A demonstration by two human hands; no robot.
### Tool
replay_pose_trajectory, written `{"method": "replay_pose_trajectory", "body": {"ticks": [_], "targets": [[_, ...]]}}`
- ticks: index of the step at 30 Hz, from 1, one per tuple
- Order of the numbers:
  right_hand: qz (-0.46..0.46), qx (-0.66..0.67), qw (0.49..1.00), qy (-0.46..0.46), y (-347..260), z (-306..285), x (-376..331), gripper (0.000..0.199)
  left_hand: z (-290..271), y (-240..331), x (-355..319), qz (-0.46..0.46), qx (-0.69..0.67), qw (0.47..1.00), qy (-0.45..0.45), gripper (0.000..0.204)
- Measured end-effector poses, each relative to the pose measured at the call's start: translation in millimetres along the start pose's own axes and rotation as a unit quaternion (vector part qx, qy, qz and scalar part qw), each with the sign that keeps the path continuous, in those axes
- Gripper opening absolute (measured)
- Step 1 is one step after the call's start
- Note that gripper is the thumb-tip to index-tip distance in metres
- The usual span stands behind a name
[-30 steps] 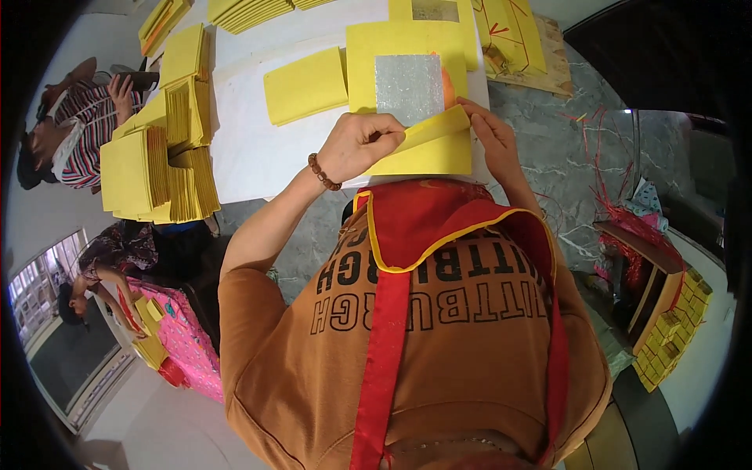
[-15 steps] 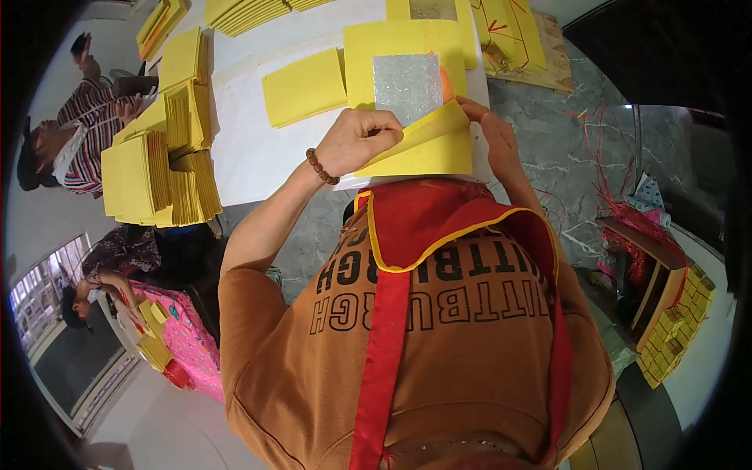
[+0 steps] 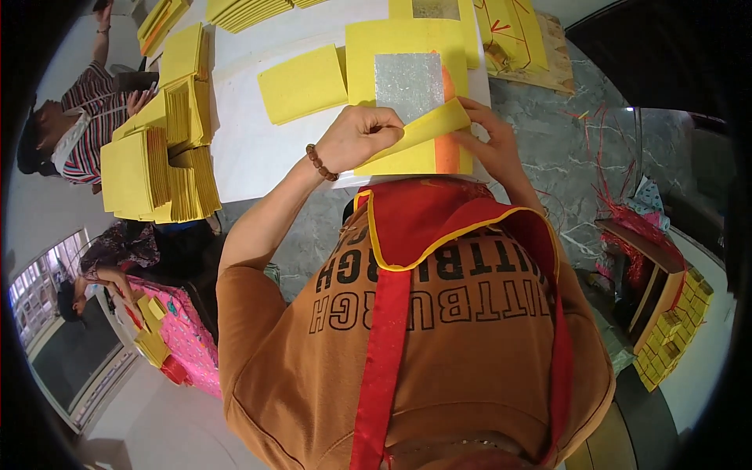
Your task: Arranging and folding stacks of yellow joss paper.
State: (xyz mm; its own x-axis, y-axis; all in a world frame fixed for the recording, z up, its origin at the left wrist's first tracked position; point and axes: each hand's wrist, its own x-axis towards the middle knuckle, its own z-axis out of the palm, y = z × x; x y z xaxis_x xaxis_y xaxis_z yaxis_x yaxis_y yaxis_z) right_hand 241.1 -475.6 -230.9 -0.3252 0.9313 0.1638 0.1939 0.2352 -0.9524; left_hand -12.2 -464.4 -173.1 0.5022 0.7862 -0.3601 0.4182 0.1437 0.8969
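A yellow paper sheet (image 3: 368, 47) lies at the near edge of the white table, with a silver foil rectangle (image 3: 408, 78) and an orange strip (image 3: 446, 157) on it. A flap of yellow paper (image 3: 435, 123) is lifted and curled over between my hands, covering the lower part of the foil. My left hand (image 3: 362, 137), with a brown bead bracelet at the wrist, pinches the flap's left end. At its right end my right hand (image 3: 492, 139) holds the paper between thumb and fingers. Left of the sheet lies a folded yellow paper piece (image 3: 304, 84).
Stacks of folded yellow paper (image 3: 157, 168) line the table's left edge, with more at the back. Yellow bundles (image 3: 513, 35) rest on a wooden board at back right. Two other people are on the left, one in a striped top (image 3: 82, 145). Red strings (image 3: 619, 196) hang at right.
The flap's right end has curled into a tighter fold, uncovering the orange strip near the table edge. My right fingers have closed in around it. The person in stripes has raised an arm.
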Motion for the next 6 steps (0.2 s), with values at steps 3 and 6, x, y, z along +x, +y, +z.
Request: {"method": "replay_pose_trajectory", "body": {"ticks": [3, 6], "targets": [[-0.018, 0.015, 0.999, -0.033, 11.9, -6.1, 1.5, 0.028, -10.8, 12.9, -5.6, 0.086, 0.068, 0.994, -0.030, 0.026], [0.001, 0.065, 0.998, -0.012, 14.0, -2.2, 2.0, 0.027, -30.1, 15.6, -15.9, 0.241, 0.183, 0.950, -0.071, 0.069]]}}
